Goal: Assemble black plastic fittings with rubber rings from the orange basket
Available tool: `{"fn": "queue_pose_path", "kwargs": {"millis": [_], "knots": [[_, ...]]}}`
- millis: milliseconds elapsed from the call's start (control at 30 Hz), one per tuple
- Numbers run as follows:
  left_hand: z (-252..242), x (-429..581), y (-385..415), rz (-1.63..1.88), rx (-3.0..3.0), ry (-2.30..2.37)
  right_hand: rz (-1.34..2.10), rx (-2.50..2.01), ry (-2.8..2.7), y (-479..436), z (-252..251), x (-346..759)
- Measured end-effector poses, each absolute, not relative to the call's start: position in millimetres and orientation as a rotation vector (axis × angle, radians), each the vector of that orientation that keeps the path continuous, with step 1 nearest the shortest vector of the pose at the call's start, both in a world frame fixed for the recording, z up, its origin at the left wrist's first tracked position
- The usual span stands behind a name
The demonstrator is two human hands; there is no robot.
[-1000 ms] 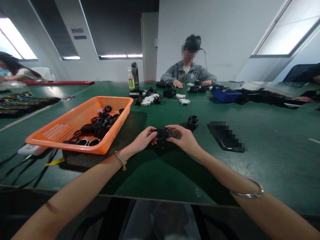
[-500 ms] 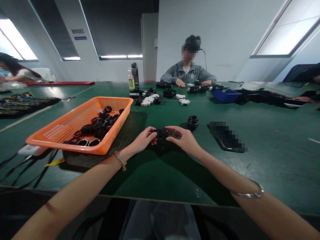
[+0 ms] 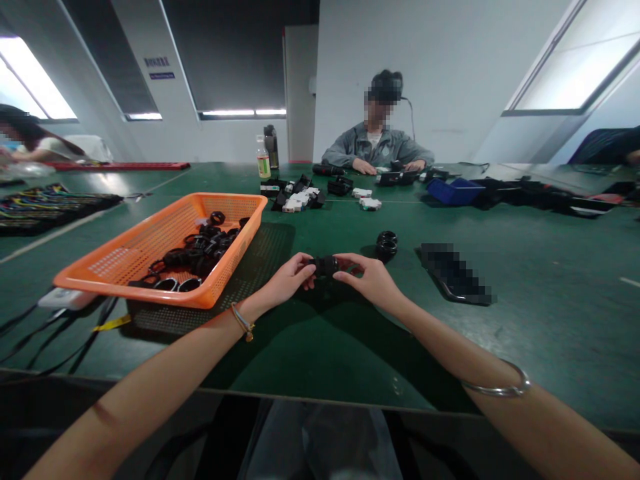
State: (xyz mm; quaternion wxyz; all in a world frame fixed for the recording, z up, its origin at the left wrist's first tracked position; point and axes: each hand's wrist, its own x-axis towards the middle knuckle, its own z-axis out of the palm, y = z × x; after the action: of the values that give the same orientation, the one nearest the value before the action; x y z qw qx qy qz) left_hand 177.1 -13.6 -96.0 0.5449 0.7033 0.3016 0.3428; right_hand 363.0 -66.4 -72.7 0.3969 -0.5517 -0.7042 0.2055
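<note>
Between my two hands, above the green table, is a small black cylindrical part (image 3: pixel 327 267) with a ridged surface. My left hand (image 3: pixel 291 275) pinches its left end between thumb and fingers. At the opposite end, my right hand (image 3: pixel 367 275) grips it with thumb and fingertips. The ends of the part are partly covered by my fingers. Just beyond my right hand stand black rings (image 3: pixel 387 245), one above the other. To the left is an orange perforated basket (image 3: pixel 125 293) holding many loose black ring-shaped parts (image 3: pixel 203 250).
A dark phone (image 3: pixel 457 277) lies to the right on the green table (image 3: pixel 550 320). Farther back are white and black pieces (image 3: pixel 303 199), a blue bin (image 3: pixel 455 191) and two bottles (image 3: pixel 263 157). A person in a grey jacket (image 3: pixel 380 143) sits opposite. Cables run beneath the basket.
Both hands keep hold of the black part in nearly the same place. The whole view has shifted very slightly.
</note>
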Motion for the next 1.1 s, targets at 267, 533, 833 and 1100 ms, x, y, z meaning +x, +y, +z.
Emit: {"fn": "queue_pose_path", "kwargs": {"millis": [267,533,833,1100], "knots": [[-95.6,175.8,-13.3,0.800,1.677,0.695,0.548,-1.409,-1.771,-66.7,-71.5,362.6],[-95.3,175.8,-12.7,0.789,1.669,0.686,0.572,-1.382,-1.741,-66.9,-73.8,363.1],[-93.0,175.7,-14.6,0.786,1.683,0.692,0.615,-1.399,-1.759,-67.0,-72.6,363.3],[-92.8,176.9,-15.0,0.780,1.676,0.708,0.621,-1.379,-1.795,-66.7,-73.9,365.9]]}}
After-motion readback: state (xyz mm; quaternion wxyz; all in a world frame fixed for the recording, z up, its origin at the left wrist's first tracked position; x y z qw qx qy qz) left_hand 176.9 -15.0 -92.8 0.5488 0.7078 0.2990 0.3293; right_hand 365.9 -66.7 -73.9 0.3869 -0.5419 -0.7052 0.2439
